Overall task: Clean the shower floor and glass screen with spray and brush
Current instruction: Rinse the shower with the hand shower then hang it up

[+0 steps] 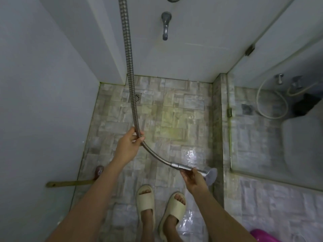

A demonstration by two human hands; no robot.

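Looks like wetting or rinsing to me: the grey stone-pattern tiled shower floor mid-frame is shiny wet but greenish in patches, and the clear glass screen on the right looks hazy, so I'd guess most scrubbing is left. The left hand curls round the ribbed metal shower hose at centre, and the right hand grips the chrome shower head by its handle, lower right. The yellowish long-handled brush lies untouched lower left, there's no spray bottle in sight, and only a sliver of the pink plastic tub shows bottom right, so no idea what's in it.
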